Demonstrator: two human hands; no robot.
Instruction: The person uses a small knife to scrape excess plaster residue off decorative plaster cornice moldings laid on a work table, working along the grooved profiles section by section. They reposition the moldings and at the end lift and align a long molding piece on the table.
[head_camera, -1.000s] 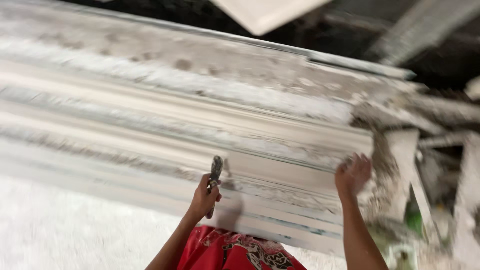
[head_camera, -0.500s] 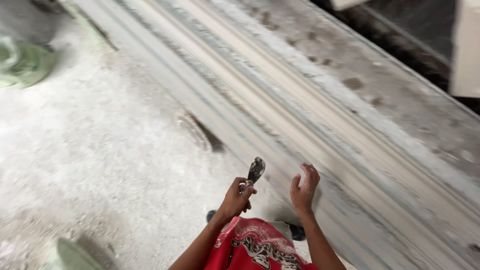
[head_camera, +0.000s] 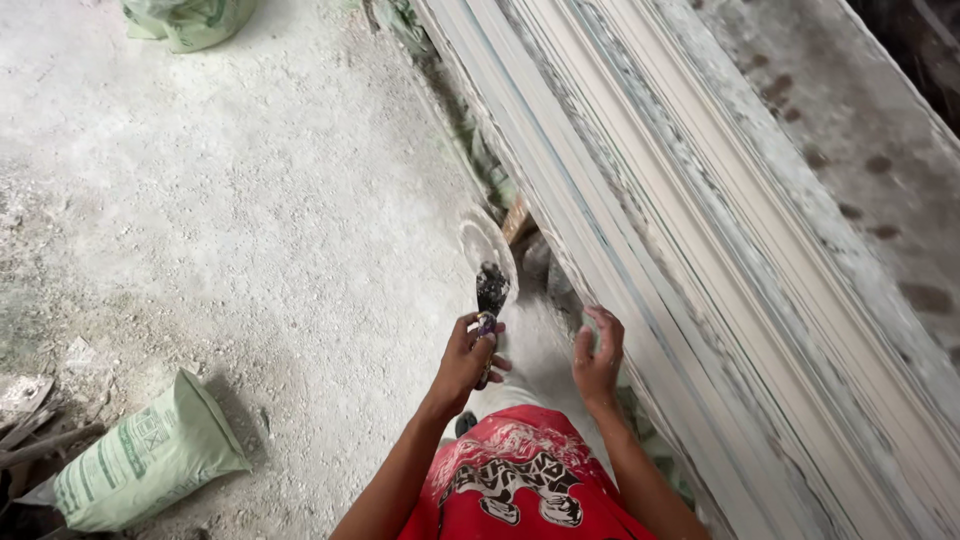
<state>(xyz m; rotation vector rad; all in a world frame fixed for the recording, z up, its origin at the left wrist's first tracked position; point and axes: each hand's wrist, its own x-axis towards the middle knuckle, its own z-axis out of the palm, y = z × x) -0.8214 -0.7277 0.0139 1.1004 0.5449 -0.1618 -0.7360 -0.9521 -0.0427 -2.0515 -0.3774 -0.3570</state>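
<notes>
The scraper is a short hand tool with a dark, plaster-crusted blade and a handle mostly hidden in the grip; it stands nearly upright, blade up, over the dusty floor just beside the lower edge of the moulding. The plaster cornice moulding is a long, pale, ridged run of parallel grooves and steps, streaked with grey-white plaster, slanting from the top centre down to the bottom right corner, its outer edge rough and crumbly.

Left of the brush-holding grip, dusty floor lies open up to a green sack; right, long moulded plaster strips block passage.
</notes>
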